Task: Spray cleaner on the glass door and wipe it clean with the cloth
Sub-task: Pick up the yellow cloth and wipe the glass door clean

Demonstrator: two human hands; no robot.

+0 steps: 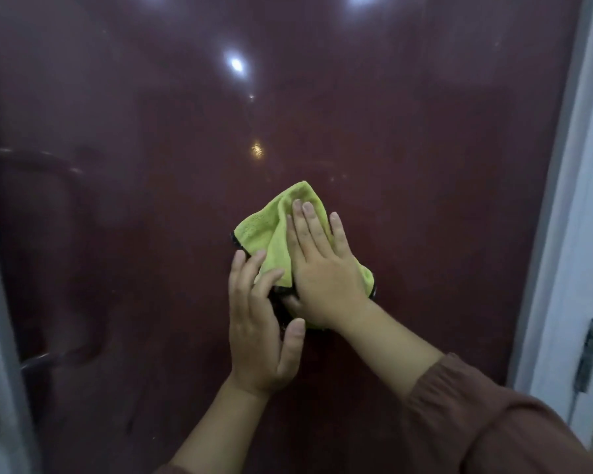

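A dark reddish glass door point(408, 148) fills the view, with bright light spots reflected on it. A yellow-green cloth point(269, 230) with a dark trim lies flat against the glass near the middle. My right hand point(322, 265) presses on the cloth with straight fingers spread over it. My left hand point(261, 319) is just left of and below it, fingertips touching the cloth's lower left edge, thumb out. No spray bottle is in view.
A white door frame point(575, 234) runs down the right side with a metal hinge point(591, 354) low on it. A dark curved handle point(45, 162) shows at the left of the glass, and a grey frame edge point(0, 302) borders the left.
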